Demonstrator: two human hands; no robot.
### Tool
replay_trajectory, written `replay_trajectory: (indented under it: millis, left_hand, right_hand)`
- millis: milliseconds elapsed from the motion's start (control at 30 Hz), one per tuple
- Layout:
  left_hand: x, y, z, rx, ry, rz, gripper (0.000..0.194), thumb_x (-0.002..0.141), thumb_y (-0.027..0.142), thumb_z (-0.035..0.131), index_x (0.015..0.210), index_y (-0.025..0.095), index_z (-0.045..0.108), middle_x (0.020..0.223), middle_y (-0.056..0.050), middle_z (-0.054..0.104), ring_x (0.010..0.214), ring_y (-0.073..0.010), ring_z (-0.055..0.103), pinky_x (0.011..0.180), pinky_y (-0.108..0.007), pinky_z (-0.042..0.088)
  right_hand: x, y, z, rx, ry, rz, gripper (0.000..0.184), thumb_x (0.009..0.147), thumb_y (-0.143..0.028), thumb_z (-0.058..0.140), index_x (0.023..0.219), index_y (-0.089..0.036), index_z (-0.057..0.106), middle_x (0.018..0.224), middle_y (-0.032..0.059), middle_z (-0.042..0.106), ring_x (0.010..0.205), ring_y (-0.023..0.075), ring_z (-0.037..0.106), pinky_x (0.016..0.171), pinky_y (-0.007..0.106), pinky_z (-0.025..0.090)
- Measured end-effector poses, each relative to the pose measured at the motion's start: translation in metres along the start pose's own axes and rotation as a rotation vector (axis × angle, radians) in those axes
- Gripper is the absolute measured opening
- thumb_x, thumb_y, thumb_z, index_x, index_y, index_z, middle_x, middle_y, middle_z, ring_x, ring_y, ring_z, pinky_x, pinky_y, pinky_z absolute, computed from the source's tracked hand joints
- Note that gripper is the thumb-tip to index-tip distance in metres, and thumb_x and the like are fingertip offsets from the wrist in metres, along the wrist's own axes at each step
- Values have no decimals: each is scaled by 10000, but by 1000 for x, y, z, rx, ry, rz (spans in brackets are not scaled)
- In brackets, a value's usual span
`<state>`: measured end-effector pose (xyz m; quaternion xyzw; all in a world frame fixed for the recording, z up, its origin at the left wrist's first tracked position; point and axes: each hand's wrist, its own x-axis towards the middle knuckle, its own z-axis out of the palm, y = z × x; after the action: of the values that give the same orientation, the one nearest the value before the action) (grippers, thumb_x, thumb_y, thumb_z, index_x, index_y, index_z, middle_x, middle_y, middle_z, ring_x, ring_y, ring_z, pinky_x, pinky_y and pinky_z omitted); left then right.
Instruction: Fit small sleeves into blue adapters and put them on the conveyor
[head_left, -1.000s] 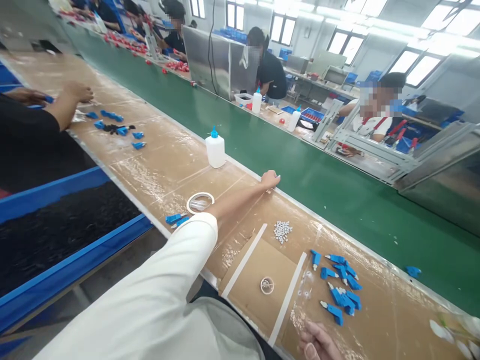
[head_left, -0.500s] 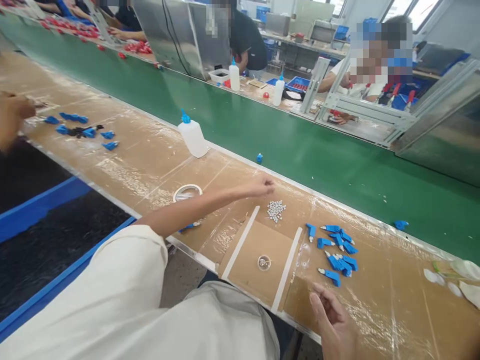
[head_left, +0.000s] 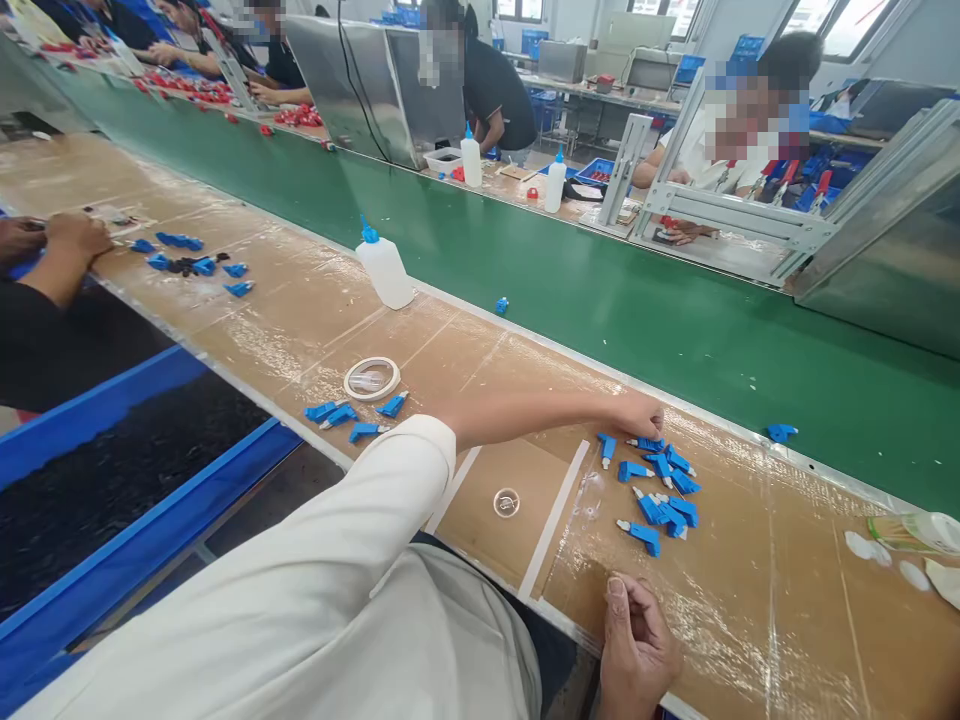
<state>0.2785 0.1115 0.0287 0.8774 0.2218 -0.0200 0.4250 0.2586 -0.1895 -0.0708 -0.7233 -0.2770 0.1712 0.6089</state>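
My left hand (head_left: 641, 415) reaches across the table to the far edge of a pile of blue angled plastic parts (head_left: 660, 510) with pale tips. Its fingers are closed and touch or hover just over one blue part (head_left: 643, 444); whether they grip it is hidden. Low in the view, my right hand (head_left: 641, 640) holds thumb and forefinger together in a pinch, palm side inward; anything between them is too small to name. A small round clear dish (head_left: 506, 503) lies between two white tape strips (head_left: 555, 520) on a cardboard sheet.
Beyond the table runs a green conveyor belt (head_left: 600, 290) carrying single blue parts. A white squeeze bottle (head_left: 386, 272) and a tape roll (head_left: 372, 379) stand left, near more blue parts (head_left: 339, 415). A cup (head_left: 915, 532) lies right. Co-workers sit opposite; another person's hand (head_left: 79, 238) works at left.
My left hand has moved right, from above a small heap of grey pellets to the blue parts; the arm now covers the pellets. My right hand stays pinched low in view. The camera has shifted slightly.
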Motion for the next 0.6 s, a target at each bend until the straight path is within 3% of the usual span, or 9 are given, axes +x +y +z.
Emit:
replay_trajectory:
  millis: [200, 400, 500, 600]
  left_hand:
    - [-18, -10, -17, 2, -77, -19, 223, 539, 17, 596, 683, 170, 671, 714, 3, 664, 737, -168, 575, 734, -268, 442]
    - [-50, -18, 0, -62, -108, -82, 283, 478, -26, 586, 590, 215, 682, 577, 31, 630, 660, -177, 563, 638, -252, 434]
    - [-47, -19, 4, -99, -64, -107, 302, 470, -36, 577, 611, 212, 676, 593, 30, 640, 686, -183, 581, 641, -246, 447]
    - [-23, -12, -4, -111, -12, -101, 279, 505, -22, 587, 650, 198, 679, 639, 9, 661, 725, -195, 603, 675, -260, 461]
  right_hand:
    - [-3, 10, -3, 6, -75, 32, 408, 786, -562, 751, 803, -155, 753, 694, 35, 668, 601, 157, 586, 552, 264, 487]
    - [3, 11, -9, -7, -180, 77, 396, 793, -558, 747, 809, -162, 759, 699, 32, 664, 594, 162, 582, 557, 279, 482]
    - [7, 9, -11, -12, -219, 97, 400, 772, -567, 762, 792, -167, 761, 690, 32, 670, 579, 160, 587, 542, 275, 481]
    - [3, 7, -12, -39, -210, 99, 407, 774, -581, 754, 778, -174, 764, 668, 30, 674, 559, 162, 592, 517, 266, 476]
